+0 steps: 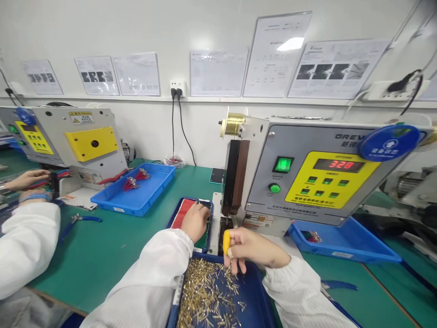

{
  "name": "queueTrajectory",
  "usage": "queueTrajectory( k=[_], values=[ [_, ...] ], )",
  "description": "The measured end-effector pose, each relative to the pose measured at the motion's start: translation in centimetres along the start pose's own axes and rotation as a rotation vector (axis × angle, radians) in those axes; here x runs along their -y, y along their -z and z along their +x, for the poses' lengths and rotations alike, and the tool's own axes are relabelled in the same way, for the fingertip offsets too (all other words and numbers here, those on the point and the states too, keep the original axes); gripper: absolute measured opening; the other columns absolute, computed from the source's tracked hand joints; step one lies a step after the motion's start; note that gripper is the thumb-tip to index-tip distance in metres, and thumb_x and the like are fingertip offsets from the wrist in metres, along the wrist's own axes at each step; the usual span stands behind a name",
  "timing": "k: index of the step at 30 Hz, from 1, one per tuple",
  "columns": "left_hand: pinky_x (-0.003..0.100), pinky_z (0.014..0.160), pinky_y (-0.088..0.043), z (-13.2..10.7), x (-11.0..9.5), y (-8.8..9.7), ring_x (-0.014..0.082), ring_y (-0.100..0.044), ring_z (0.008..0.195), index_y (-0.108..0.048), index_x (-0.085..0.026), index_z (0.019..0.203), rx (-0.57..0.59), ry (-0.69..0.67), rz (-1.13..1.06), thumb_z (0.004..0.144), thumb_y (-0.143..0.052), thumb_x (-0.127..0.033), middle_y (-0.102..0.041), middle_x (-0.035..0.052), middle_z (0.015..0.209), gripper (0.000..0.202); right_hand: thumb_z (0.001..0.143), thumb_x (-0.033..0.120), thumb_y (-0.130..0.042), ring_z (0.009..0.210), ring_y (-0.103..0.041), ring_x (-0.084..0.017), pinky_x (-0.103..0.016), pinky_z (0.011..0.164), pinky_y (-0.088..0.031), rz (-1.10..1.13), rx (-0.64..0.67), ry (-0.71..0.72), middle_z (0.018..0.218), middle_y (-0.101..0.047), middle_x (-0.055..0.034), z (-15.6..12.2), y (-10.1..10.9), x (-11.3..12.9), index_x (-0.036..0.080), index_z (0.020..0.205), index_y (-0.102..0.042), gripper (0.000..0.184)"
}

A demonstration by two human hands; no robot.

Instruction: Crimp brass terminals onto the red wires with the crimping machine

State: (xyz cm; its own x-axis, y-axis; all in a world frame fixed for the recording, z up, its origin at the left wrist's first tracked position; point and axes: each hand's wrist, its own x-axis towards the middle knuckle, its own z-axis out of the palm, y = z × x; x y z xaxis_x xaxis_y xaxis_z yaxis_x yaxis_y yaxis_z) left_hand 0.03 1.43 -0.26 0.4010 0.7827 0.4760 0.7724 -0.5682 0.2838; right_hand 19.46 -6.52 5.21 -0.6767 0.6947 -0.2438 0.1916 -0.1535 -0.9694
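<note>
Brass pins (208, 291) lay in a loose, glinting heap in a dark blue tray (261, 300), its near end cut off by the frame. At far left, a co-worker's hand (27, 179) sat beside red and blue wires (59, 175), with a white sleeve (25, 241) below it. Blue-handled pliers (80, 220) lay on the green counter (102, 264), and past them a bright blue tray (150, 191) held red-wired bundles (131, 180).

The person's left hand (195, 222), fingers curled downward, rested on a red wire bundle (180, 213) in a narrow dark tray (205, 202); whether it gripped the bundle could not be told. The right hand (254, 248), half closed, pinched a yellow piece (226, 241) between thumb and fingertips just above the pins. That piece was partly hidden and hard to identify. Further right stood a grey crimping machine (307, 182), its red display reading 328 beside a lit green switch, and a second bright blue tray (344, 246) held a few wires.
</note>
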Motion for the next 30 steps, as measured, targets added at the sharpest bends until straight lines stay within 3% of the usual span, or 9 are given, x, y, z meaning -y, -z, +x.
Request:
queueTrajectory(
  k=[5, 12, 21, 30],
  values=[
    [0.032, 0.079, -0.043, 0.0, -0.4, 0.0, 0.0191, -0.052, 0.086, -0.061, -0.018, 0.082, -0.019, -0.047, -0.048, 0.090, -0.044, -0.014, -0.060, 0.0057, 0.086, 0.018, 0.075, 0.026, -0.065, 0.046, -0.057, -0.006, -0.016, 0.041, -0.046, -0.028, -0.038, -0.028, 0.062, -0.065, 0.0013, -0.1, 0.5, -0.8, 0.014, 0.075, -0.056, 0.015],
    [0.032, 0.079, -0.043, 0.1, -0.5, -0.2, 0.0184, -0.053, 0.087, -0.062, -0.018, 0.085, -0.023, -0.060, -0.069, 0.091, -0.045, -0.016, -0.061, 0.0051, 0.087, 0.018, 0.075, 0.033, -0.069, 0.045, -0.059, -0.008, -0.016, 0.039, -0.046, -0.011, -0.032, -0.021, 0.060, -0.067, -0.0002, -0.3, 0.6, -0.5, 0.014, 0.073, -0.060, 0.021],
    [0.032, 0.082, -0.044, 0.1, -0.7, -0.1, 0.0186, -0.052, 0.088, -0.062, -0.019, 0.087, -0.048, -0.068, -0.087, 0.092, -0.043, -0.018, -0.061, 0.0051, 0.089, 0.019, 0.062, 0.031, -0.080, 0.055, -0.061, -0.009, -0.021, 0.055, -0.050, 0.055, -0.090, 0.070, 0.062, -0.067, 0.0000, -0.3, 0.7, -0.3, 0.013, 0.073, -0.070, 0.023],
    [0.034, 0.086, -0.044, -0.1, -1.4, 0.2, 0.0188, -0.053, 0.092, -0.061, -0.020, 0.090, -0.075, -0.084, -0.156, 0.093, -0.042, -0.020, -0.061, 0.0055, 0.093, 0.019, 0.063, 0.031, -0.080, 0.050, -0.053, -0.008, -0.020, 0.049, -0.045, 0.003, -0.151, 0.062, 0.059, -0.060, 0.0034, -0.5, 0.7, -0.5, 0.014, 0.074, -0.069, 0.023]
  ],
)
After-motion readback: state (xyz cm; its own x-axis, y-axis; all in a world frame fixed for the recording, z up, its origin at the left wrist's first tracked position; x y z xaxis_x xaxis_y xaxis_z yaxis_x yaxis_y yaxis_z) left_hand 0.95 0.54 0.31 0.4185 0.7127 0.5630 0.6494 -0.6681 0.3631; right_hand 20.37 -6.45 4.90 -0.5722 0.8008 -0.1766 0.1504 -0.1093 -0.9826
